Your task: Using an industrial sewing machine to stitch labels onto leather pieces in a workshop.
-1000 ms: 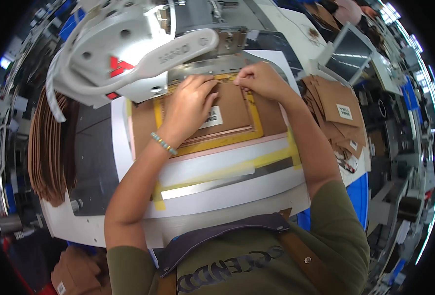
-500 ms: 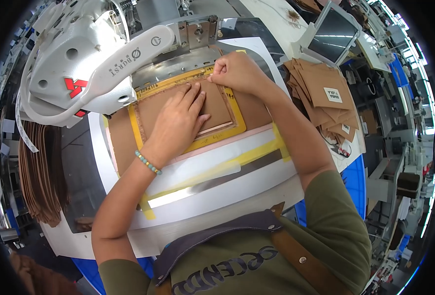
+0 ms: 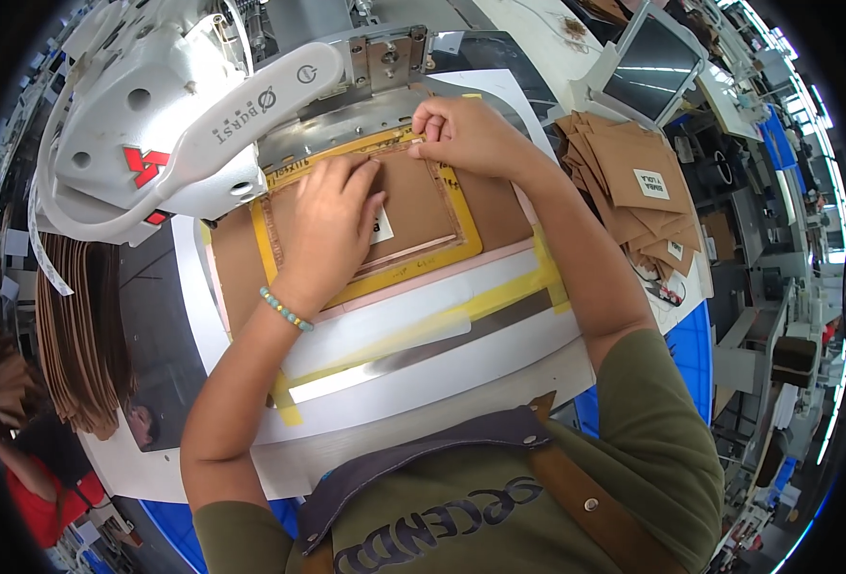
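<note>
A yellow frame [image 3: 461,212] lies on a larger brown sheet [image 3: 499,215] under the sewing machine [image 3: 169,129]. Inside the frame is a brown panel [image 3: 413,196] with a white label [image 3: 383,228], partly covered by my left hand [image 3: 332,215]. That hand rests on the panel's left half, its fingers apart and slightly bent, holding nothing. At the frame's upper right corner my right hand [image 3: 466,137] is closed, with thumb and forefinger pinched at the panel's edge. Whatever sits between those fingertips is too small to make out.
A pile of brown labelled pieces [image 3: 624,177] lies right, beside a tilted screen [image 3: 652,67]. Stacked brown pieces [image 3: 83,335] hang at the left table edge. Yellow tape [image 3: 499,295] crosses the white sheet in front. Someone in red [image 3: 50,507] is at far left.
My left hand has slid left on the panel, uncovering part of the white label. The right hand stays at the corner, its fingers slightly shifted. A person with brown pieces has appeared far left.
</note>
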Demonstrator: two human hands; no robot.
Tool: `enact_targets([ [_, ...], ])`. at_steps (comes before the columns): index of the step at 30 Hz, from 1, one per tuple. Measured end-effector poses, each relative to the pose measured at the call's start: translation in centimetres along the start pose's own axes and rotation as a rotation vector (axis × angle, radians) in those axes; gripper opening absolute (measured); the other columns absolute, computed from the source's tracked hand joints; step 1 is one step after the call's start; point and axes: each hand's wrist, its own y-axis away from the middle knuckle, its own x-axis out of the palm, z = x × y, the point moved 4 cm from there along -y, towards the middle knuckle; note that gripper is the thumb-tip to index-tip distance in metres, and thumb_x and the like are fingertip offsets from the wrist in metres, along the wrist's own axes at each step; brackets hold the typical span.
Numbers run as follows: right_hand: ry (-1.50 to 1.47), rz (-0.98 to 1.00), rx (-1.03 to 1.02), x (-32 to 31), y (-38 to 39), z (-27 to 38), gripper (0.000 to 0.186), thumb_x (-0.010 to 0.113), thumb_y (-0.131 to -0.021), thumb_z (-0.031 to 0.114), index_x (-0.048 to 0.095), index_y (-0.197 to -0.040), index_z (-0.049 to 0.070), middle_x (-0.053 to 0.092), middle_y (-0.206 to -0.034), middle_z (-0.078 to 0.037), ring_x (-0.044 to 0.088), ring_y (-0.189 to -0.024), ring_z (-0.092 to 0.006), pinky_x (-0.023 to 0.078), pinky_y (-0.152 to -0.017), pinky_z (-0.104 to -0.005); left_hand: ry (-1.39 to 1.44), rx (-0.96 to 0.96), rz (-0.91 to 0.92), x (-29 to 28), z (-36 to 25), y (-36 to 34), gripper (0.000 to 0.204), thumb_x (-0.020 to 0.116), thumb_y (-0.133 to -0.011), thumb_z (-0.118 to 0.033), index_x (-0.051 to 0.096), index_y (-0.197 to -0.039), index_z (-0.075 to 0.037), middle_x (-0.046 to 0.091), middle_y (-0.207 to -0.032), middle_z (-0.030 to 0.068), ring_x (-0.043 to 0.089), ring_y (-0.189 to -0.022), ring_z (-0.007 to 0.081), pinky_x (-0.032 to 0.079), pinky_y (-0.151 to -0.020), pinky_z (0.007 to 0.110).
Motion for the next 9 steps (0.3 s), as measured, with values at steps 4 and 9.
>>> enact_targets([
  [4,0.124,0.01,-0.163,0.5,0.4,1.0,0.023,0.084,-0.091,0.02,0.072,-0.1,0.003,0.065,-0.085,0.0,0.06,-0.075,-0.0106,0.049,-0.068,-0.0276,0.053,-0.139,-0.019,-0.1,1.5,-0.4,0.036,0.078,-0.092,-0.005,0.072,-0.126,-0.002,0.069,-0.114,0.0128,0.063,-0.109,0.0351,0.052,-0.096,0.044],
  [9,0.02,0.115,-0.101,0.8,0.3,0.8,0.019,0.084,-0.091,0.019,0.073,-0.099,0.006,0.067,-0.089,-0.001,0.061,-0.08,-0.0104,0.05,-0.073,-0.0279,0.115,-0.189,-0.096,0.0,2.3,-0.5,0.046,0.084,-0.088,-0.009,0.071,-0.132,-0.003,0.068,-0.118,0.0126,0.062,-0.114,0.0314,0.052,-0.1,0.042],
])
